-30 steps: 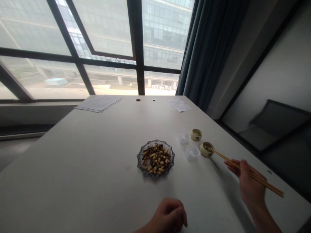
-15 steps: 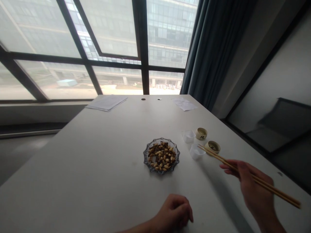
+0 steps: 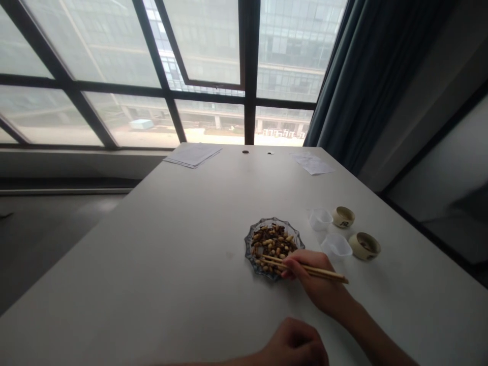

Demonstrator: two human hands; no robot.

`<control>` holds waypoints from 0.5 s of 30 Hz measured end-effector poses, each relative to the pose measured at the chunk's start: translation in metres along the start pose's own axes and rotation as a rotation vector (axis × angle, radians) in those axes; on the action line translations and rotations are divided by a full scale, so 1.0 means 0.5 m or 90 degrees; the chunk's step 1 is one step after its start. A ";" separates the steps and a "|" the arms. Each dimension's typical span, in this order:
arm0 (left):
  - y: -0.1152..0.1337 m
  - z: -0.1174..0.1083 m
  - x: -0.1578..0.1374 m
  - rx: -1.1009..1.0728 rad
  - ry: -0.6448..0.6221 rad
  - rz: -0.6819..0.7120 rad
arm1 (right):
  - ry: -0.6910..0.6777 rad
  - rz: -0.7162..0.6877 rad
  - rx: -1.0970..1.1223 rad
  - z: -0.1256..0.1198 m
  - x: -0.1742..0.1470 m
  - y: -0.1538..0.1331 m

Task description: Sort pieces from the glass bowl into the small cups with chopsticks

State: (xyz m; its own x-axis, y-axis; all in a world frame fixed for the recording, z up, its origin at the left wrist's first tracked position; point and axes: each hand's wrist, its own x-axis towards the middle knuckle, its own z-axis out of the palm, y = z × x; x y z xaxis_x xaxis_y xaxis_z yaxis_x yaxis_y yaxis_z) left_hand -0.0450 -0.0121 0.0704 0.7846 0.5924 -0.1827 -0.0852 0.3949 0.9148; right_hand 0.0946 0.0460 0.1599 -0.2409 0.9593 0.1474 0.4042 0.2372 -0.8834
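Observation:
My right hand (image 3: 312, 277) is closed round a pair of wooden chopsticks (image 3: 324, 273). Their tips reach into a scalloped glass bowl (image 3: 248, 256) and touch or hover over its contents. I cannot tell whether a piece is pinched between the tips. Light-coloured peanuts (image 3: 280, 250) and dark seeds or shells lie mixed in the bowl. My left hand (image 3: 295, 343) rests curled on the table at the near edge of the view, in a loose fist with nothing showing in it.
Two translucent plastic cups, a far one (image 3: 321, 219) and a near one (image 3: 336, 246), stand right of the bowl. Beside them are two small beige ceramic cups (image 3: 343, 217); the nearer cup (image 3: 365, 247) has something dark inside. Papers (image 3: 192, 154) lie at the white table's far end.
My right hand has moved left with the chopsticks, from the small cups to the glass bowl. My left hand stays curled on the table. The camera view has swung slightly left.

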 end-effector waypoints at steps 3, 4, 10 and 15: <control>0.000 -0.001 0.003 0.006 0.003 -0.002 | -0.014 0.015 0.014 -0.006 0.004 0.004; -0.001 -0.001 0.004 0.007 0.004 -0.005 | -0.019 0.016 0.020 -0.008 0.006 0.005; -0.006 -0.002 0.009 0.016 0.010 -0.023 | -0.029 0.041 0.071 -0.014 0.023 0.011; -0.005 -0.003 0.009 0.022 0.011 -0.027 | 0.018 0.101 0.139 -0.001 0.023 0.032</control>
State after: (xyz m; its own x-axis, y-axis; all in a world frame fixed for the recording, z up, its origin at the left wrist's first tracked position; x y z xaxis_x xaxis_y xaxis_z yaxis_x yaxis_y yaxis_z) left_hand -0.0422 -0.0095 0.0667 0.7763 0.5877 -0.2280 -0.0306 0.3965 0.9175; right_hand 0.0985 0.0610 0.1478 -0.1641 0.9864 0.0087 0.2338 0.0474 -0.9711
